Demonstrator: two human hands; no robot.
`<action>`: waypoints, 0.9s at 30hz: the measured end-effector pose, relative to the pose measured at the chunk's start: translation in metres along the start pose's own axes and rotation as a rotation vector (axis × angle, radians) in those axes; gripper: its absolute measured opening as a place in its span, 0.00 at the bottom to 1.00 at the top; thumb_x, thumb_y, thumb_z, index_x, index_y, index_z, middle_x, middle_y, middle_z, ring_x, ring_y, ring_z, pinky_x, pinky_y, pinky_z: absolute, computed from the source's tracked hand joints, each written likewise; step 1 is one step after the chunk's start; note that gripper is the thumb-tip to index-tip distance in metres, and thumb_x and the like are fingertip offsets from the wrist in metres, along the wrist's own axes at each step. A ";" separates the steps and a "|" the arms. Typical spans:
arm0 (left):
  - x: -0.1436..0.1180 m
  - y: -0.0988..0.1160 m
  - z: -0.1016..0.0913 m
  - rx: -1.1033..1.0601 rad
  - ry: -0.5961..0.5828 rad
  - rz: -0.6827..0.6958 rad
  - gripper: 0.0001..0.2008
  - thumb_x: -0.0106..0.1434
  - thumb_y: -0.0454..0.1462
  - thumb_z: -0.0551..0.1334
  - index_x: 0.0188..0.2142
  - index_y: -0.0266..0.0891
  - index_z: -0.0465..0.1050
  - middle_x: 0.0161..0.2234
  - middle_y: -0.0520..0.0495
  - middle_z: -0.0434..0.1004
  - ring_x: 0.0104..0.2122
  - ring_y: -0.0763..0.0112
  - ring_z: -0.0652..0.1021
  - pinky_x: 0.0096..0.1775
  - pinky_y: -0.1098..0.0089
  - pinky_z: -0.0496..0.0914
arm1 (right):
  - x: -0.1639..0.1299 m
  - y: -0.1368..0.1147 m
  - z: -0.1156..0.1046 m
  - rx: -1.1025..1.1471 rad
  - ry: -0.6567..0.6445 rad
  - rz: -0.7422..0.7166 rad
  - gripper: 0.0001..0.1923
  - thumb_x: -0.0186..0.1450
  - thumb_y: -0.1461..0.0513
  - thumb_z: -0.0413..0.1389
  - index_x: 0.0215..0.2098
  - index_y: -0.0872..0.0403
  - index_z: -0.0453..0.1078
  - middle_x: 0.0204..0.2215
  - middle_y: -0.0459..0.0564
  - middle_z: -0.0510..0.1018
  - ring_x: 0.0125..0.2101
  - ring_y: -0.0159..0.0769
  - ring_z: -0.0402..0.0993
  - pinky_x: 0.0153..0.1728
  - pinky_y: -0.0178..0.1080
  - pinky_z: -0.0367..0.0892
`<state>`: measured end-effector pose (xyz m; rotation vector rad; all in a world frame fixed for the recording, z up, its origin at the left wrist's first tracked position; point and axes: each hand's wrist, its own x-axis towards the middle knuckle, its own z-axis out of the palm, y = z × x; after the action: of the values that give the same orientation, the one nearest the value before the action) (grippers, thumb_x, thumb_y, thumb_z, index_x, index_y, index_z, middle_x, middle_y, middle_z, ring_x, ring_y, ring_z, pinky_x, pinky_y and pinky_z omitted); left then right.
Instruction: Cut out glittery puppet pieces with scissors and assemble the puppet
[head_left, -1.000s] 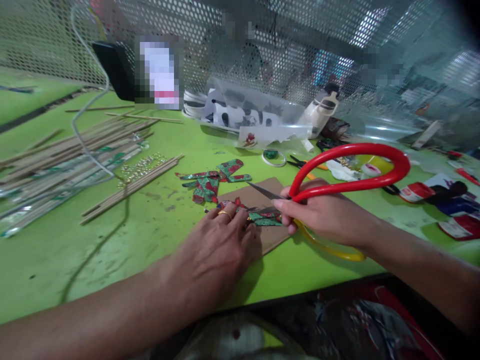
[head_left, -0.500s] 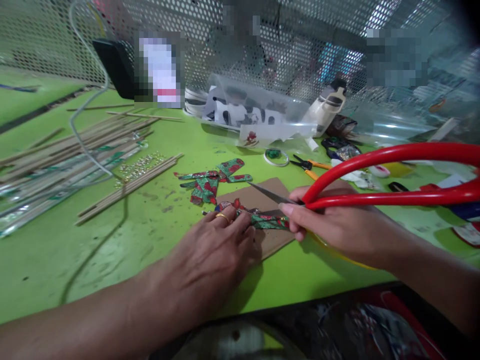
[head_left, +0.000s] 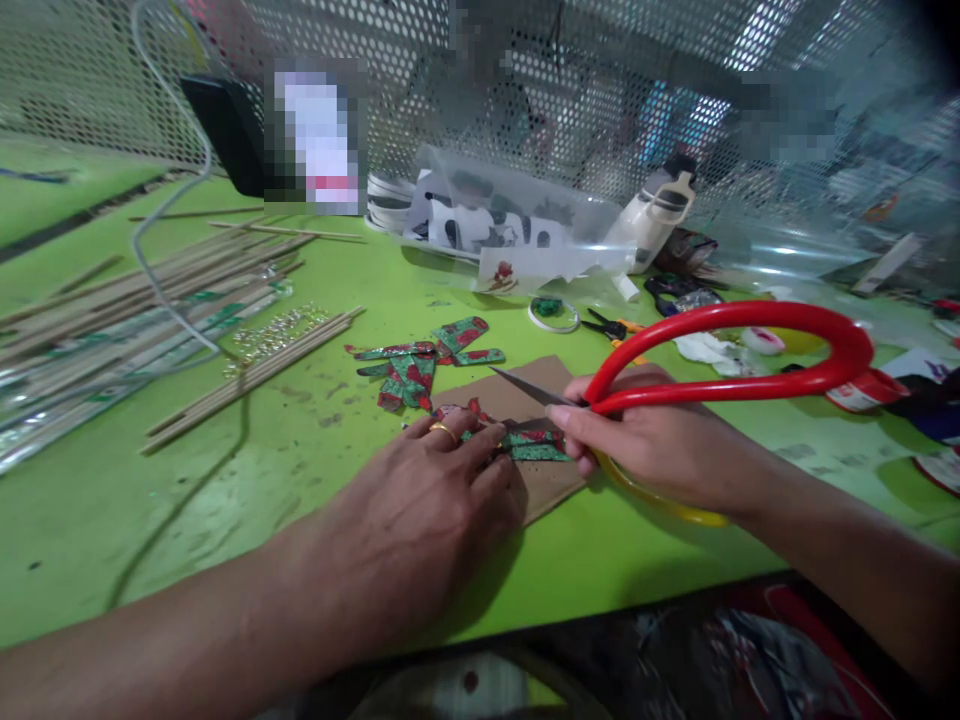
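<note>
Centre of frame: left hand lies palm-down, fingers spread flat, pinning a red-and-green patterned strip against a brown cardboard piece on the green table. Right hand is wrapped around large scissors — red upper loop arcs toward the right of frame, yellow lower loop shows under the hand, dark blade points left over the cardboard just above the strip. Just above and left of the cardboard: a small heap of cut patterned pieces. Left of frame — a spread of wooden sticks. Upper centre: clear plastic bag, white bottle beside it, against the perforated mesh screen.
</note>
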<state>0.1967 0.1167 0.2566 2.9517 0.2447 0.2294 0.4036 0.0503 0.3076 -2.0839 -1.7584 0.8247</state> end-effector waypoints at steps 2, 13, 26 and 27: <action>0.000 0.001 -0.001 0.005 -0.033 0.002 0.13 0.71 0.33 0.51 0.41 0.38 0.75 0.41 0.41 0.78 0.50 0.55 0.76 0.54 0.49 0.71 | -0.001 0.001 0.000 0.024 0.003 0.019 0.20 0.72 0.54 0.49 0.25 0.52 0.70 0.25 0.48 0.76 0.29 0.38 0.73 0.39 0.42 0.66; 0.001 -0.003 -0.005 -0.024 -0.078 -0.001 0.12 0.72 0.34 0.51 0.39 0.40 0.74 0.38 0.43 0.76 0.45 0.58 0.75 0.51 0.54 0.71 | -0.013 -0.002 0.000 -0.012 -0.018 -0.007 0.20 0.72 0.53 0.48 0.25 0.51 0.67 0.27 0.46 0.76 0.32 0.38 0.74 0.37 0.39 0.65; -0.003 -0.005 0.000 0.029 0.026 0.022 0.09 0.69 0.33 0.55 0.41 0.39 0.75 0.44 0.41 0.78 0.50 0.58 0.76 0.54 0.55 0.70 | 0.001 -0.008 -0.007 -0.083 -0.044 -0.002 0.20 0.71 0.54 0.50 0.24 0.51 0.69 0.26 0.48 0.78 0.31 0.39 0.75 0.39 0.42 0.67; -0.003 -0.004 -0.001 0.047 0.039 0.026 0.10 0.70 0.33 0.55 0.41 0.39 0.75 0.43 0.41 0.79 0.50 0.57 0.76 0.54 0.55 0.70 | 0.003 -0.009 -0.009 -0.070 -0.066 0.000 0.19 0.71 0.55 0.50 0.23 0.51 0.69 0.25 0.48 0.78 0.30 0.38 0.76 0.38 0.42 0.68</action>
<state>0.1932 0.1205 0.2561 3.0007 0.2199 0.2893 0.4023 0.0566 0.3186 -2.1240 -1.8465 0.8534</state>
